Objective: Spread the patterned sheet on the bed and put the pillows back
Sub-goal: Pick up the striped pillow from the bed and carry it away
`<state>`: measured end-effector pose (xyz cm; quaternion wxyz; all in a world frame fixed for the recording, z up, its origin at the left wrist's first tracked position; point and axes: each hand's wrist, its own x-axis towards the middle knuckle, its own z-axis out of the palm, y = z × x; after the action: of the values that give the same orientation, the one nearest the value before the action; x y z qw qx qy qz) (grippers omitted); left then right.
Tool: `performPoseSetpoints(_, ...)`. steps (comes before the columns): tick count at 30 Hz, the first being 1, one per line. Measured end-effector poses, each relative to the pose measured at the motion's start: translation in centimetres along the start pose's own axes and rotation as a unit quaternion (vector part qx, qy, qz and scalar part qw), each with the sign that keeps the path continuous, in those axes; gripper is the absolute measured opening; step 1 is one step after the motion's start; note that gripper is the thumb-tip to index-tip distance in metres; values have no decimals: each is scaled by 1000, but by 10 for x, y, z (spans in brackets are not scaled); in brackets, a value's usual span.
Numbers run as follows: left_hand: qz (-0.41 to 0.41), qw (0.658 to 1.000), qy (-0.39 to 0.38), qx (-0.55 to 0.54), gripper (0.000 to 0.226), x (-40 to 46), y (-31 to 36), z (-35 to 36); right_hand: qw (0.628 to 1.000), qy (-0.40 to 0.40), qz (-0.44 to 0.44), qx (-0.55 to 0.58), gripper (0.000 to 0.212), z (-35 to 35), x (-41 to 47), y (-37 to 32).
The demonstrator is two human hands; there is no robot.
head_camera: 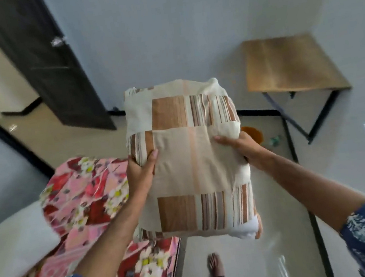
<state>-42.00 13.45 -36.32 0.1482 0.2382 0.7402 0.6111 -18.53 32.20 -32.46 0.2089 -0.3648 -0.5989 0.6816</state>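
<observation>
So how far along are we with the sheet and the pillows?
The floral sheet already lies over the bed at lower left, though how smoothly it is spread cannot be told. In hand: a beige and brown patchwork pillow, gripped by the left hand and right hand, held up over the floor beside the bed. Left: setting it on the bed; no other pillow is in view.

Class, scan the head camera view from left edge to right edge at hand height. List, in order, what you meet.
Floral sheet → left hand → striped pillow → right hand → orange patch on the floor → table's black leg.
</observation>
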Motion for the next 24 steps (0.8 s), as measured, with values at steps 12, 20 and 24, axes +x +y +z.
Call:
performPoseSetpoints(12,74,975,-202,-56,52,198,98,273,981,182,-61,21,47,-205,154,-105)
performPoseSetpoints(20,114,953,-271,-69,55,281,138,447,964,253,-77,30,40,-348,259,-141)
performPoseSetpoints(24,102,942,-308,-83,47,313,154,536,961,266,-76,24,34,-426,316,-149)
